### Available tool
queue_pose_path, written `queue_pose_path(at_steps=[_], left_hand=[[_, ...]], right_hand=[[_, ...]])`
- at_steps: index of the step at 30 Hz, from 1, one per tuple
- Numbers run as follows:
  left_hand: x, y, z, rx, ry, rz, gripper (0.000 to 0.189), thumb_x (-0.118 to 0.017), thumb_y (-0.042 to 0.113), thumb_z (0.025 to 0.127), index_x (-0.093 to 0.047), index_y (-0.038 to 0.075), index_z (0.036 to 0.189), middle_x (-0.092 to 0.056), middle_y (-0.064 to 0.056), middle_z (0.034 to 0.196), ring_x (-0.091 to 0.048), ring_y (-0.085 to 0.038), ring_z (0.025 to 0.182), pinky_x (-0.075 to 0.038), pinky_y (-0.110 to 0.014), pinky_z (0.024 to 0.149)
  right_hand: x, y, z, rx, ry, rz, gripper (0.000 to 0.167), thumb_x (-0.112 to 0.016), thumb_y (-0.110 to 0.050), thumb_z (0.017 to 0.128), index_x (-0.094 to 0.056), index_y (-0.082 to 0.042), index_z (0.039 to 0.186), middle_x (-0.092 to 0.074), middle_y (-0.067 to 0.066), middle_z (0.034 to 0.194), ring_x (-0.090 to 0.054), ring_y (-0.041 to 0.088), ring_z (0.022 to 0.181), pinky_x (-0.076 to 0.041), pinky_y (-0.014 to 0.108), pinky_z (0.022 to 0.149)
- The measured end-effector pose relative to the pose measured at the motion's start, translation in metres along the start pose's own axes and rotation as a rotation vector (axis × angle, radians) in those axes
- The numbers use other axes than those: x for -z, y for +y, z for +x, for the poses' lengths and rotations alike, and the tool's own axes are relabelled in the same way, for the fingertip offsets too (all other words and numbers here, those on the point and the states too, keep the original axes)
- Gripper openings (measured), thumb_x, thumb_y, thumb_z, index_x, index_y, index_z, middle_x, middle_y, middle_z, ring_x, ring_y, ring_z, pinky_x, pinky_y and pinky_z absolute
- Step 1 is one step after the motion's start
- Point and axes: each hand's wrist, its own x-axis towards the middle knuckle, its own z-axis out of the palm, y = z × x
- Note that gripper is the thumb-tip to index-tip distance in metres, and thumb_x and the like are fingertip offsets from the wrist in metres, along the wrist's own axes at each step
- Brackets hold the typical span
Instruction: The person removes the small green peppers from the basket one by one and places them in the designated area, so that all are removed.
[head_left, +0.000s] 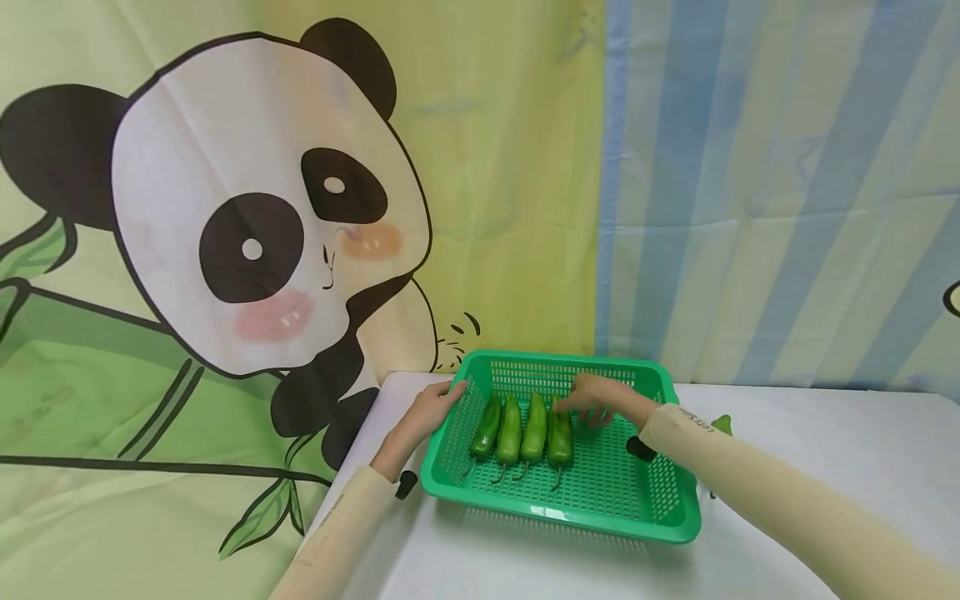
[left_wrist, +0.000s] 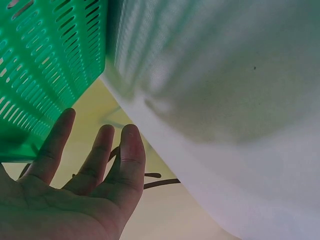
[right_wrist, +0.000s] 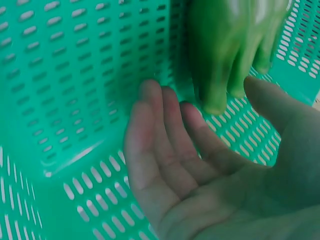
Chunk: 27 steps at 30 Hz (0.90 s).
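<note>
Several long green peppers lie side by side in the left half of a green plastic basket, their stems toward the near side. My right hand is inside the basket beside the tip of the rightmost pepper. In the right wrist view its fingers are loosely bent, with nothing in the palm, and the thumb is close to the pepper tips. At the basket's left rim, my left hand rests against the side. The left wrist view shows its fingers fairly straight, near the perforated wall.
Another green pepper lies on the white table right of the basket, partly hidden by the right sleeve. A panda-print curtain hangs behind the table and along its left side.
</note>
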Motion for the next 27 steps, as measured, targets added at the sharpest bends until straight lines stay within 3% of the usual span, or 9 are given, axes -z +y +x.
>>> queue_pose_path(at_steps=[5, 7, 13, 16, 20, 27], left_hand=[[0.000, 0.000, 0.000, 0.000, 0.000, -0.005, 0.052, -0.045, 0.052, 0.104, -0.065, 0.012, 0.132, -0.071, -0.006, 0.085, -0.067, -0.014, 0.064, -0.056, -0.030, 0.059], [0.000, 0.000, 0.001, -0.001, -0.001, -0.004, 0.052, -0.045, 0.052, 0.104, -0.065, 0.012, 0.132, -0.071, -0.006, 0.085, -0.067, -0.014, 0.064, -0.056, -0.030, 0.059], [0.001, 0.001, 0.000, -0.010, 0.004, 0.004, 0.054, -0.045, 0.052, 0.104, -0.065, 0.011, 0.132, -0.072, -0.008, 0.091, -0.067, -0.015, 0.068, -0.055, -0.030, 0.061], [0.000, 0.002, 0.000, -0.008, 0.008, 0.013, 0.055, -0.045, 0.053, 0.104, -0.064, 0.012, 0.133, -0.072, -0.008, 0.095, -0.067, -0.014, 0.072, -0.055, -0.029, 0.064], [0.000, 0.001, 0.000, -0.001, 0.009, 0.015, 0.057, -0.044, 0.056, 0.103, -0.064, 0.012, 0.135, -0.072, -0.007, 0.095, -0.067, -0.014, 0.072, -0.054, -0.028, 0.064], [-0.001, 0.001, 0.000, -0.002, 0.007, 0.004, 0.056, -0.045, 0.055, 0.103, -0.064, 0.012, 0.134, -0.072, -0.007, 0.092, -0.067, -0.014, 0.069, -0.055, -0.029, 0.062]], right_hand=[[-0.012, -0.002, 0.007, -0.016, 0.074, 0.028, 0.045, -0.065, -0.037, 0.097, -0.054, 0.001, 0.117, -0.064, 0.018, 0.098, -0.070, 0.032, 0.083, -0.060, 0.044, 0.072], [-0.016, -0.003, 0.010, -0.021, 0.095, 0.053, 0.040, -0.065, -0.034, 0.097, -0.054, 0.001, 0.114, -0.060, 0.017, 0.098, -0.069, 0.032, 0.082, -0.061, 0.043, 0.070], [-0.022, -0.006, 0.016, -0.040, 0.121, 0.045, 0.056, -0.063, -0.034, 0.099, -0.045, 0.003, 0.137, -0.057, 0.019, 0.113, -0.068, 0.030, 0.081, -0.060, 0.042, 0.068], [-0.023, -0.006, 0.019, -0.048, 0.126, 0.029, 0.059, -0.062, -0.034, 0.100, -0.042, 0.003, 0.142, -0.056, 0.022, 0.123, -0.068, 0.029, 0.079, -0.059, 0.041, 0.066], [-0.024, -0.006, 0.021, -0.039, 0.131, 0.024, 0.058, -0.062, -0.033, 0.100, -0.043, 0.004, 0.140, -0.056, 0.023, 0.123, -0.069, 0.029, 0.077, -0.059, 0.040, 0.064], [-0.023, -0.004, 0.020, -0.010, 0.126, 0.054, 0.031, -0.067, -0.031, 0.095, -0.061, 0.000, 0.100, -0.066, 0.015, 0.093, -0.072, 0.032, 0.075, -0.060, 0.044, 0.067]])
